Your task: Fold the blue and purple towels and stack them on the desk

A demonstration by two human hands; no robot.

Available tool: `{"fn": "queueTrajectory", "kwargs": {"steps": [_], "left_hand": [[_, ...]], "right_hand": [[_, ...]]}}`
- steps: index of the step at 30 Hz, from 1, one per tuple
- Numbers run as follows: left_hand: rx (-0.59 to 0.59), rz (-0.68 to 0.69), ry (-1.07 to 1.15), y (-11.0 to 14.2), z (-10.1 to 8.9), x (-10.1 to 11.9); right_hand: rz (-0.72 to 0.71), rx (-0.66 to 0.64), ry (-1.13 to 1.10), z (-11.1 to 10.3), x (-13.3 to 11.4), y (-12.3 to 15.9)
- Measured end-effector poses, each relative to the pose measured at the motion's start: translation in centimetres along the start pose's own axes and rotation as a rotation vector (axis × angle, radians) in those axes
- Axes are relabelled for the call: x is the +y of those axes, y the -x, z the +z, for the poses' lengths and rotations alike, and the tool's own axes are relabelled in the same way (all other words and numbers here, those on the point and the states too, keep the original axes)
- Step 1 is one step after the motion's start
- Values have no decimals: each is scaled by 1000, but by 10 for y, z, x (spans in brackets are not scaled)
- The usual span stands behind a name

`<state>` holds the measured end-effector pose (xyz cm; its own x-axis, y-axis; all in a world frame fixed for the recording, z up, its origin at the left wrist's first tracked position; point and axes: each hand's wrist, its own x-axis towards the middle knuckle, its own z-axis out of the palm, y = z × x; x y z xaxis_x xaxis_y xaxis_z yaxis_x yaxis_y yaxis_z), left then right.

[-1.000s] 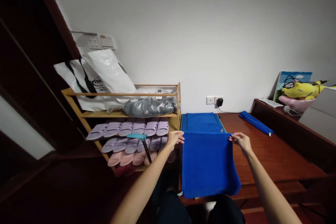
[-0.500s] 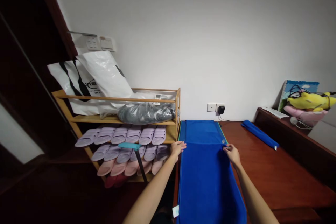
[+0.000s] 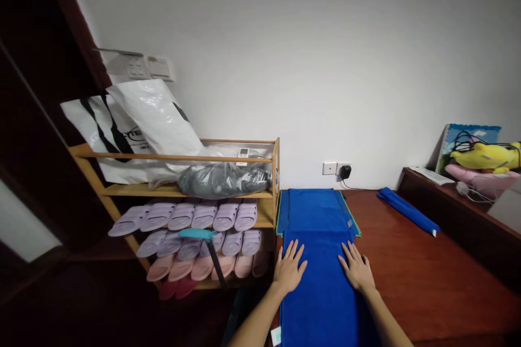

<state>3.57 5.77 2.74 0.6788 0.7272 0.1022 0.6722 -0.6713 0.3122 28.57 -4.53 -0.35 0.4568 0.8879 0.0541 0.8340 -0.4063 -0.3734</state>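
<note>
A long blue cloth [image 3: 315, 303] lies along the left part of the reddish-brown wooden table, reaching from the wall down past the bottom of the view. Its far part lies in flat layers with a green edge, and a white tag shows at the lower left. My left hand [image 3: 288, 270] rests on the cloth near its left edge, fingers spread. On the right edge my right hand [image 3: 357, 268] presses flat too, with its fingers apart. Neither hand grips anything.
A narrow rolled blue cloth [image 3: 408, 211] lies at the table's right. Left of the table stands a wooden shoe rack [image 3: 264, 211] with slippers and white bags [image 3: 157, 119]. A plug [image 3: 345, 172] sits in the wall socket. A yellow plush toy [image 3: 486, 156] is on the raised ledge.
Both hands have let go of the cloth's edges, moved nearer to me and opened flat on it. The cloth's near part has shifted towards me, uncovering more of the green-edged layer.
</note>
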Motion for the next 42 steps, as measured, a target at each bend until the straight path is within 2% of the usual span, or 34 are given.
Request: {"fn": "queueTrajectory", "kwargs": {"steps": [9,13,16,19,22,25,28,32,37,42], "left_hand": [[-2,19,-26,12,-1,4],[58,33,-16,18,3,4],[155,22,13,21,-2,7],[220,43,40,25,-13,12],[203,74,59,33,-20,21],[178,116,73,48,-16,32],[96,135,27,66,-4,37],[28,114,-33,80,6,34],[12,116,-17,81,3,30],[14,97,23,86,5,30]], "right_hand": [[12,2,121,-2,-1,20],[3,38,140,-3,-4,26],[-14,147,166,-9,-9,31],[-95,229,187,-18,-16,43],[-197,186,168,-22,-17,61],[-308,79,136,-19,-13,79],[-283,13,146,-12,-8,87],[-254,6,152,-5,-4,89],[-217,-2,104,-2,-4,84],[-152,92,68,-5,-23,44]]}}
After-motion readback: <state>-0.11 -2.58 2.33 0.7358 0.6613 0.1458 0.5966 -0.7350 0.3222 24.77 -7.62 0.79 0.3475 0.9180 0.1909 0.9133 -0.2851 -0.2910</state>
